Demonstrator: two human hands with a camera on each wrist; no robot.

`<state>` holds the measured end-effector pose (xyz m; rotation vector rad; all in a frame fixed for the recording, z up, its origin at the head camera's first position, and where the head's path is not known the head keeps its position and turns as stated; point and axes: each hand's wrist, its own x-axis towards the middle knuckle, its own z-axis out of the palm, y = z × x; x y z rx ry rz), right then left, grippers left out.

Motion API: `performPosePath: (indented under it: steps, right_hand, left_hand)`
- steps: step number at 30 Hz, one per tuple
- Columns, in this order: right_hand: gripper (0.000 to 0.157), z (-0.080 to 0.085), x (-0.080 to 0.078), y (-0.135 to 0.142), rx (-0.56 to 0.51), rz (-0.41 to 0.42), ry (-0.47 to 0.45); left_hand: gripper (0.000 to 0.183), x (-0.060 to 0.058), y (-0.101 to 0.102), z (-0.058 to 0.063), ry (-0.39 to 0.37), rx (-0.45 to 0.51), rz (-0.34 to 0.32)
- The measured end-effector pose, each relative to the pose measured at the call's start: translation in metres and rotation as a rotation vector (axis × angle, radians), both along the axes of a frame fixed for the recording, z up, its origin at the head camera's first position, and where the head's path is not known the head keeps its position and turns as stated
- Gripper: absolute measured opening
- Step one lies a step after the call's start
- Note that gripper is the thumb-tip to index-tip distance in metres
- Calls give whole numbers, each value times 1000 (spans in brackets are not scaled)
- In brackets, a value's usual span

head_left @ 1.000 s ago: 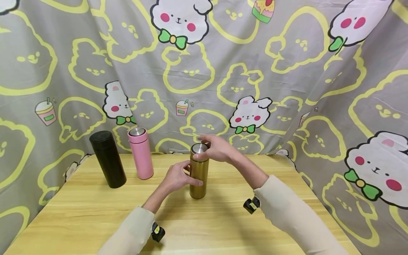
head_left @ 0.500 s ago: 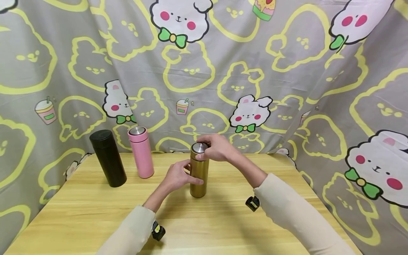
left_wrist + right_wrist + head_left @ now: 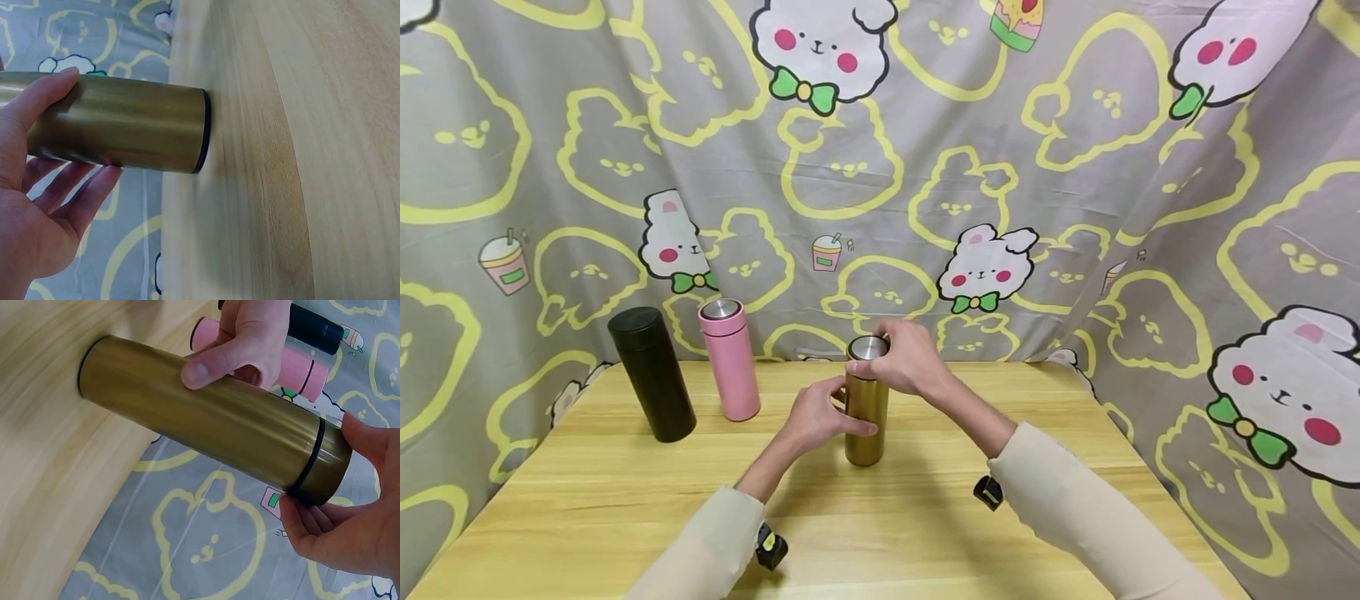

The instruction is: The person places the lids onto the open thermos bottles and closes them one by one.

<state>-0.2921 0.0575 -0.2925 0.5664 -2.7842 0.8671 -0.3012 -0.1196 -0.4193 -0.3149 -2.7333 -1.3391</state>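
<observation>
A gold thermos bottle [image 3: 867,417] stands upright on the wooden table, its silver-topped lid [image 3: 868,347] seated on it. My left hand [image 3: 815,417] grips the body from the left, thumb across the front. In the left wrist view the left hand [image 3: 37,206] curls round the gold bottle [image 3: 137,125], whose black-edged base meets the table. My right hand [image 3: 910,357] holds the lid from the right. The right wrist view shows the right hand [image 3: 350,519] with thumb and fingers on opposite sides of the lid [image 3: 326,464], just above a dark ring.
To the left stand a pink thermos bottle [image 3: 731,367] with a silver top and a black thermos bottle [image 3: 655,379], close together. The wooden table [image 3: 880,533] meets a patterned grey curtain [image 3: 865,192] along its back and sides.
My right hand has turned around the lid, with its wrist and forearm shifting slightly. The left hand keeps its hold, and the gold bottle stays in place.
</observation>
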Motion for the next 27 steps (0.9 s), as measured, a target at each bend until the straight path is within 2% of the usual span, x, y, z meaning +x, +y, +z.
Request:
performPosePath:
  steps: [6,11,17,19,23,27]
  right_hand:
    - [46,-3,-1,1,-11,15,19]
    - [50,1,-1,1,10,36,-34]
    - [85,14,-2,1,62,80,-183]
    - [91,18,-2,1,56,107,-229]
    - [83,26,-5,2,41,168,-284]
    - [70,28,-9,2,49,202,-277]
  left_hand:
    - [70,1,-1,2,-8,7,-4]
    - [72,1,-2,3,-9,-7,-16]
    - [82,0,-3,2,-14,-11,-25]
    - [80,-1,-4,2,-14,-11,-29]
    - [65,-1,-3,2,-3,-11,-34]
    - [60,-1,-3,3,1,-6,-30]
